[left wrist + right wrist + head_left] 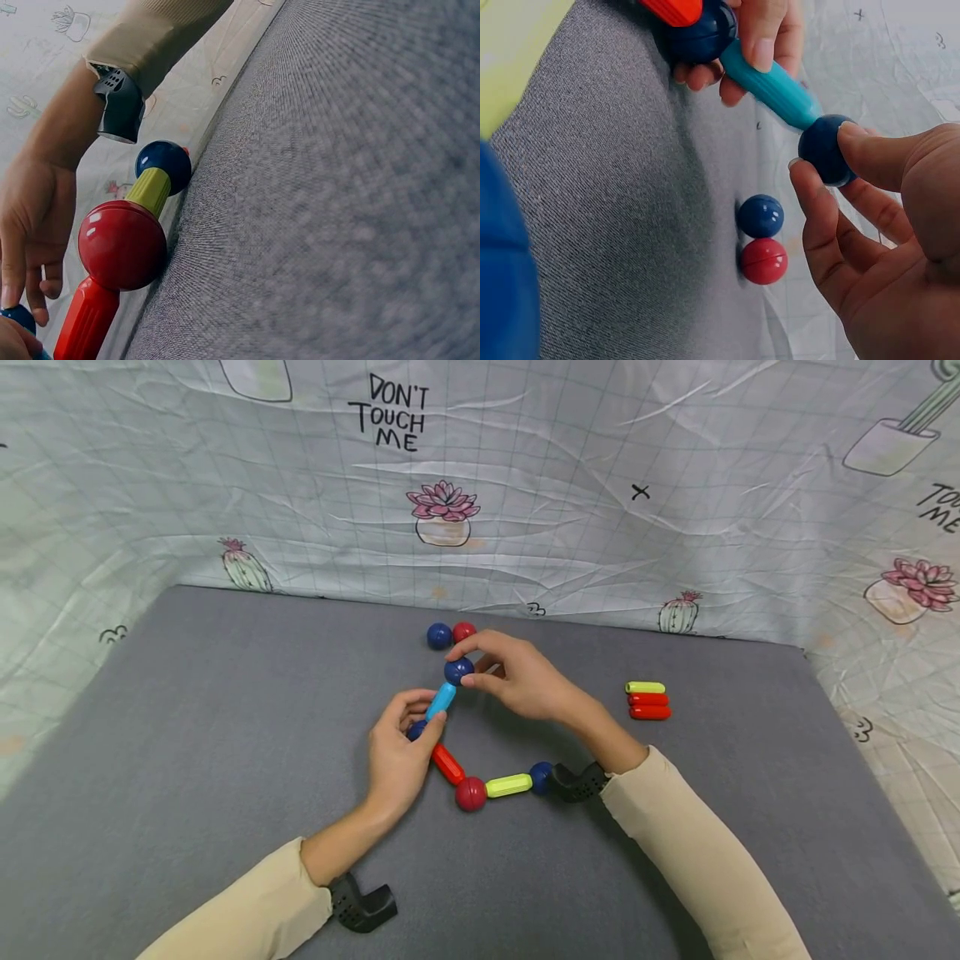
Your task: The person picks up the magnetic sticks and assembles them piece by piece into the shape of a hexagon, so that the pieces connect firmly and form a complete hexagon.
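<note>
A chain of toy rods and balls lies across the middle of the table. My right hand (517,677) pinches a dark blue ball (826,150) at the far end of a light blue rod (772,86). The rod's end meets that ball. With thumb and fingers, my left hand (401,752) grips the light blue rod near another blue ball (703,34), which its fingers partly cover. From there a red rod (447,764) runs to a red ball (122,244), followed by a yellow-green rod (508,786) and a blue ball (541,777) beside my right wrist.
A loose blue ball (439,636) and a red ball (464,632) sit together behind my right hand. To the right lie a yellow-green rod (645,687) and two red rods (649,712) side by side. A printed cloth (555,510) hangs along the grey table's (262,693) back edge.
</note>
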Motion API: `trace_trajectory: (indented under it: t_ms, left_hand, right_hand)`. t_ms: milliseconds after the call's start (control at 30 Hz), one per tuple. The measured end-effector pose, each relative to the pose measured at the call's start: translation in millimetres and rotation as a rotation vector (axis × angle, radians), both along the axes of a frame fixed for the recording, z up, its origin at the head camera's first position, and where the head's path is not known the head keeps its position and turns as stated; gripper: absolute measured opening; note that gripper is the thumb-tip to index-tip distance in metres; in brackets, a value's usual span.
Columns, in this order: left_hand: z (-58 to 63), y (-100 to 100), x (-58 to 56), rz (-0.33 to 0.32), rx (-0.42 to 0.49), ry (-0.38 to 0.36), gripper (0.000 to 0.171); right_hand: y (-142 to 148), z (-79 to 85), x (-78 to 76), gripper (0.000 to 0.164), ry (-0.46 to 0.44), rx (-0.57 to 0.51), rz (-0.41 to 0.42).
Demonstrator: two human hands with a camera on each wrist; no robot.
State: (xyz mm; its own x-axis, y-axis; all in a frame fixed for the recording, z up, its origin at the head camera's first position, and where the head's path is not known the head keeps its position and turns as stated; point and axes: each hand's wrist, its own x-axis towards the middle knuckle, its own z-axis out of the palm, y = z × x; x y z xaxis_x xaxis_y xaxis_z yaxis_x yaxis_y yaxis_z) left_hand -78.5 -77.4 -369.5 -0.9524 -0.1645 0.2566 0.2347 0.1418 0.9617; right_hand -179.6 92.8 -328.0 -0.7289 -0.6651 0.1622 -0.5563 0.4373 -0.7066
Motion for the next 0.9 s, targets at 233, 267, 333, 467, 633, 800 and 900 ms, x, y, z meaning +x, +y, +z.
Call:
trace_trajectory:
  t_ms: [233,267,333,467,633,800,900]
  left_hand:
    - [-0.5,0,-0.9,-0.012,-0.008,0.014,0.026]
    - [-1.5,-1,-1.7,-0.02,-0.011,0.016,0.026]
    - [-6.0,-3,-5.4,-0.055,0.01,0.019,0.028]
    - [-21.3,-10,-17.3,-0.168,0.096,-0.004,0.032]
    - [-34.0,-19,-29.0,-0.299,0.19,-0.039,0.038]
    - [-34.8,-24,-33.9,-0.352,0.275,-0.056,0.044]
    - [-33.7,-25,-34.6,-0.355,0.309,-0.065,0.044]
  right_hand:
    - [0,-1.5,2.6,0.028,-0.002,-0.007,0.015]
    - [0,-1.9,3.1,0.028,-0.002,-0.004,0.017]
    - [0,-2.9,4.2,0.028,0.001,0.003,0.017]
    - [0,-5.0,7.3,0.027,-0.004,0.014,-0.007]
    - [-1,-7.8,10.7,0.029,-0.043,0.02,-0.043]
    - [-4,-10.0,12.4,0.031,-0.065,0.009,-0.058]
    - [-3,-10.8,13.8,0.032,-0.07,0.002,-0.05]
